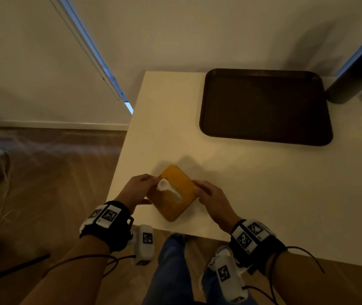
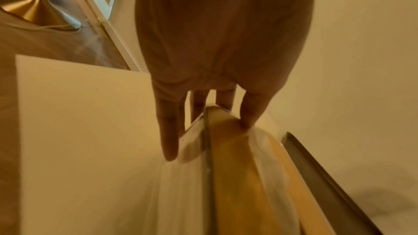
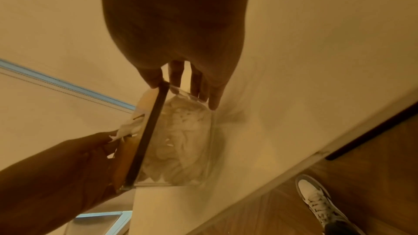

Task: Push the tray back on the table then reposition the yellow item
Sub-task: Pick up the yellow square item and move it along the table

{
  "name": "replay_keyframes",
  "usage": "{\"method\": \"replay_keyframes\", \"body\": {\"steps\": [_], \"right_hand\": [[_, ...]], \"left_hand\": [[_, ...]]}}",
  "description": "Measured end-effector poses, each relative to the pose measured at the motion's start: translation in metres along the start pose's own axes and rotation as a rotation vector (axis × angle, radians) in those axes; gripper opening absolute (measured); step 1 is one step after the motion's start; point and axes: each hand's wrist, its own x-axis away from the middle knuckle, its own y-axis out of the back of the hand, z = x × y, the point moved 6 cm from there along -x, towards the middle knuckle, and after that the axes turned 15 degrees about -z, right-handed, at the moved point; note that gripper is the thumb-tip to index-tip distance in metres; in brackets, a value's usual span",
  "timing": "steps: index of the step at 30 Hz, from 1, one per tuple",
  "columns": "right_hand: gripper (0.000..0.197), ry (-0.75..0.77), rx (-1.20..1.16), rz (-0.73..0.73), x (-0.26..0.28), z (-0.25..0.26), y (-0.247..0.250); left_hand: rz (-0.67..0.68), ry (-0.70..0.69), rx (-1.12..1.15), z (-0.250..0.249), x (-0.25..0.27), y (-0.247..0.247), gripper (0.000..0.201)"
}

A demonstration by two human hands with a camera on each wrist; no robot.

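So the clear plastic tissue box with the flat yellow lid [image 1: 174, 193] sits near the table's [image 1: 263, 194] front-left corner, white tissue [image 1: 168, 189] poking out the top slot. Left hand [image 1: 138, 188] and right hand [image 1: 212, 195] both hold its sides, fingers [image 2: 168, 131] curled around it. The dark brown rounded-rectangle tray [image 1: 266, 106] is empty at the back edge, with open tabletop between them.

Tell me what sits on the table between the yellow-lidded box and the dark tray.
Nothing: in the head view only bare table separates the yellow-lidded box, held by the left hand and right hand, from the tray.
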Motion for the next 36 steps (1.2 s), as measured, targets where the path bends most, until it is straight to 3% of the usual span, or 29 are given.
{"method": "replay_keyframes", "body": {"steps": [10,14,23,29,33,36], "right_hand": [[0.039,0.059,0.026,-0.090,-0.069,0.074,-0.039],[0.036,0.108,0.008,-0.122,-0.125,0.125,-0.055],[0.033,0.050,-0.018,-0.207,-0.263,0.195,-0.081],[0.034,0.035,-0.010,-0.217,-0.319,0.224,-0.090],[0.033,0.035,0.004,-0.244,-0.340,0.233,-0.092],[0.032,0.047,0.017,-0.263,-0.349,0.236,-0.090]], "left_hand": [[0.027,-0.027,0.024,-0.070,-0.080,0.028,0.032],[0.040,-0.046,0.064,-0.124,-0.134,0.042,0.028],[0.043,-0.103,0.067,-0.238,-0.242,0.050,0.021],[0.049,-0.103,0.060,-0.276,-0.287,0.051,0.020],[0.033,-0.134,0.023,-0.290,-0.302,0.049,0.039],[0.033,-0.137,0.028,-0.294,-0.307,0.047,0.039]]}}
